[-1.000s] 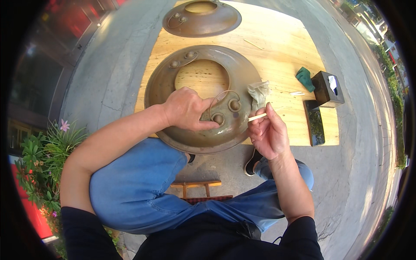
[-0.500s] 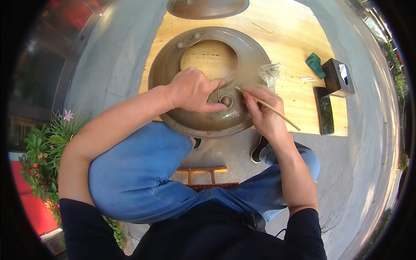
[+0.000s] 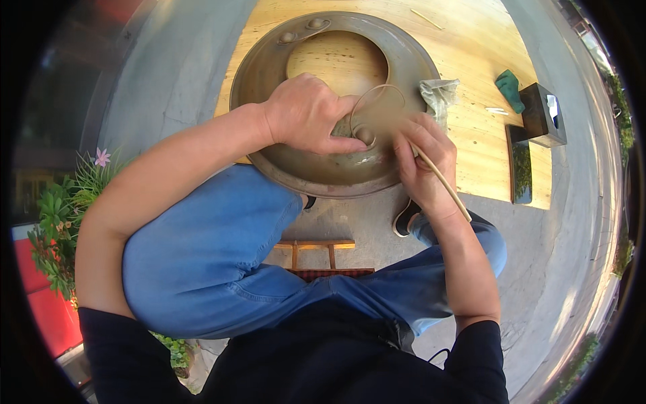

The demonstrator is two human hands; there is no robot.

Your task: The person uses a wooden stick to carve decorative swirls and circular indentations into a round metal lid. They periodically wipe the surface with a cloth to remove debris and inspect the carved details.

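Observation:
A brown metal ring-shaped shell (image 3: 262, 73) with a large round opening lies across the table's near edge. My left hand (image 3: 306, 114) presses on it, thumb and forefinger spread beside a raised round knob (image 3: 365, 135) and a thin wire loop (image 3: 383, 85), other fingers curled. My right hand (image 3: 427, 158) grips a slender wooden stick (image 3: 444, 184) near that knob; its fingertips and the area above them are blurred. A crumpled pale cloth (image 3: 439, 94) lies by the shell's right rim.
On the wooden table (image 3: 478, 47) are a green cloth (image 3: 509, 89), a dark tissue box (image 3: 542, 121), a black phone (image 3: 520, 168), short white sticks (image 3: 496, 110) and another thin stick (image 3: 426, 18). Below are my legs and a wooden stool (image 3: 316, 244); plants (image 3: 54, 229) stand left.
My right hand has moved in to the knob, turning the stick downward along the palm. The shell and table sit higher in view, and the second shell has left the picture.

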